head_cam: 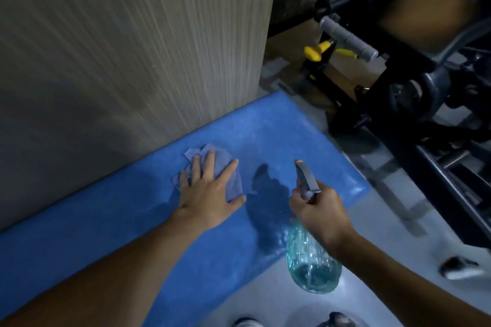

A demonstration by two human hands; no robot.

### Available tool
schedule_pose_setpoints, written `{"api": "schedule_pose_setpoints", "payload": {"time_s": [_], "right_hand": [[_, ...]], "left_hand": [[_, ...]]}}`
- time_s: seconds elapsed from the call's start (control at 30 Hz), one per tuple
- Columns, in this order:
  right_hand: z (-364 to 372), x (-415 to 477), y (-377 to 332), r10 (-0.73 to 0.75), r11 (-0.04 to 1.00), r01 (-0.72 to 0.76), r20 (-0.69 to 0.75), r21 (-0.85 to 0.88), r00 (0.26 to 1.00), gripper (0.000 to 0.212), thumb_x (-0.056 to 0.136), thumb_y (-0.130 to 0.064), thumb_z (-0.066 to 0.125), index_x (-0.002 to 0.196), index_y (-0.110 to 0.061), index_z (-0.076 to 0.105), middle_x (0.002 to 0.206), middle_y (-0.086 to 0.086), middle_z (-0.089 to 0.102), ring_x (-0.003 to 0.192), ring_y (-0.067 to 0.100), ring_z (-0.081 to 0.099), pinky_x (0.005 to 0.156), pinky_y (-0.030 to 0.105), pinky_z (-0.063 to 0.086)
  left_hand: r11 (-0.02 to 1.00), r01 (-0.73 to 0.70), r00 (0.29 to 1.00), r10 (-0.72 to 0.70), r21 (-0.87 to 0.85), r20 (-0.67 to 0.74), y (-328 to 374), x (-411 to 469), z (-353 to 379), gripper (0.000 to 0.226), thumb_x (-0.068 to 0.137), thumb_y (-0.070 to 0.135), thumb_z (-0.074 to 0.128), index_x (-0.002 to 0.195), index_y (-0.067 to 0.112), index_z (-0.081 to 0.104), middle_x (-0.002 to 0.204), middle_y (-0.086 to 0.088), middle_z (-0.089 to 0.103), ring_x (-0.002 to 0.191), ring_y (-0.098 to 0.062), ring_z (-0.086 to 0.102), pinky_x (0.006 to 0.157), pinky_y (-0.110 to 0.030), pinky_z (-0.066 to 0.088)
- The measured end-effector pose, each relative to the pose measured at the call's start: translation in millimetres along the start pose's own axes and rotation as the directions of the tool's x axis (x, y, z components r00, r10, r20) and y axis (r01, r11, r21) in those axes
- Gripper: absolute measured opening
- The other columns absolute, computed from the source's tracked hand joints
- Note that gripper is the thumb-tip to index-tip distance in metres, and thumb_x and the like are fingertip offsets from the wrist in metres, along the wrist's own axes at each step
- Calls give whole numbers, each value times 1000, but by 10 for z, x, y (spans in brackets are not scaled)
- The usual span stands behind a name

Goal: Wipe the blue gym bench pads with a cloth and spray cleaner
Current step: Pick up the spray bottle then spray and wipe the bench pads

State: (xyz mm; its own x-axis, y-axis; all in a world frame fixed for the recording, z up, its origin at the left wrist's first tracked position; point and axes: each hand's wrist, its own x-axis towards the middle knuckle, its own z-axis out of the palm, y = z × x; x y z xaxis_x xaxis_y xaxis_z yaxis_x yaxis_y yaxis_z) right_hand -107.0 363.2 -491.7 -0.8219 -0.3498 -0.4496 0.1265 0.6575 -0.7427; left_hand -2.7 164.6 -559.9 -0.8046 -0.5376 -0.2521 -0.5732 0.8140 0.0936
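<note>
Blue bench pad (106, 247) lengthwise lower-left to upper-right; left hand (210, 194) splayed on cloth (227, 167), right hand (318, 210) round spray bottle (310, 268).

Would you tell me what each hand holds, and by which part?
The right hand grips the spray bottle by its neck; the left hand presses the cloth flat.
</note>
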Motion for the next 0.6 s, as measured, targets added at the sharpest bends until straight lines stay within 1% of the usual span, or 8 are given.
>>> {"api": "schedule_pose_setpoints", "payload": {"time_s": [0.07, 0.1, 0.17, 0.27, 0.3, 0.37, 0.47, 0.6], "right_hand": [[30, 5, 31, 39, 999, -39, 2, -19, 999, 12, 81, -16, 60, 75, -10, 52, 62, 1, 51, 55, 21, 46, 55, 29, 44], [43, -3, 46, 54, 998, -54, 7, -19, 998, 16, 82, -14, 58, 71, -12, 47, 61, 0, 45, 54, 19, 39, 52, 29, 38], [62, -17, 69, 76, 997, -76, 11, -10, 997, 20, 82, -14, 57, 68, -16, 42, 61, -1, 41, 55, 18, 34, 53, 29, 33], [73, -24, 65, 78, 994, -78, -10, -72, 997, 13, 82, -16, 58, 72, -14, 50, 61, 1, 46, 54, 20, 40, 53, 29, 34], [74, -26, 57, 66, 989, -67, -16, -132, 998, 7, 82, -17, 58, 78, -13, 54, 62, 2, 48, 56, 22, 43, 53, 30, 35], [87, -47, 45, 43, 976, -50, -37, -214, 998, 9, 84, -20, 59, 88, -12, 58, 66, 3, 50, 63, 26, 48, 57, 32, 38], [130, -123, 87, 60, 986, -70, -71, -152, 996, 13, 84, -20, 61, 84, -8, 57, 71, 8, 55, 63, 26, 50, 59, 34, 43], [221, -293, 70, 57, 998, -58, -56, -20, 997, 13, 83, -15, 62, 90, -6, 57, 77, 12, 61, 63, 25, 52, 60, 34, 45]], "left_hand": [[1000, -10, 998, 9, -10, -62, -53, -39, 78, 85, 69, 82, 29, 145, 46, 40, 159, -6, 24, 143, -38, 26, 105, -61, 32], [1000, -6, 996, 6, -10, -93, -47, -55, 85, 81, 69, 80, 31, 140, 44, 47, 155, -6, 31, 138, -38, 32, 101, -60, 36], [1000, -3, 992, 5, 15, -130, -45, -82, 91, 76, 69, 78, 35, 134, 43, 52, 147, -4, 37, 131, -36, 38, 95, -59, 40], [1000, -15, 993, 17, 20, -119, -88, -146, 98, 74, 71, 77, 36, 136, 44, 49, 147, -3, 34, 132, -34, 36, 95, -59, 39], [1000, -17, 993, 20, 21, -119, -110, -174, 115, 73, 73, 77, 39, 138, 44, 47, 149, -3, 32, 134, -34, 33, 97, -59, 37], [1000, -20, 994, 21, 13, -106, -136, -229, 118, 72, 78, 75, 46, 143, 46, 40, 153, -2, 25, 139, -32, 26, 102, -59, 34], [1000, -3, 998, 3, 6, -56, -169, -314, 112, 71, 83, 73, 49, 147, 48, 31, 156, 1, 15, 143, -30, 17, 107, -58, 28], [1000, 1, 996, -2, -12, -91, -275, -462, 151, 70, 81, 72, 51, 144, 48, 34, 154, 0, 20, 141, -30, 22, 104, -58, 30]]}}
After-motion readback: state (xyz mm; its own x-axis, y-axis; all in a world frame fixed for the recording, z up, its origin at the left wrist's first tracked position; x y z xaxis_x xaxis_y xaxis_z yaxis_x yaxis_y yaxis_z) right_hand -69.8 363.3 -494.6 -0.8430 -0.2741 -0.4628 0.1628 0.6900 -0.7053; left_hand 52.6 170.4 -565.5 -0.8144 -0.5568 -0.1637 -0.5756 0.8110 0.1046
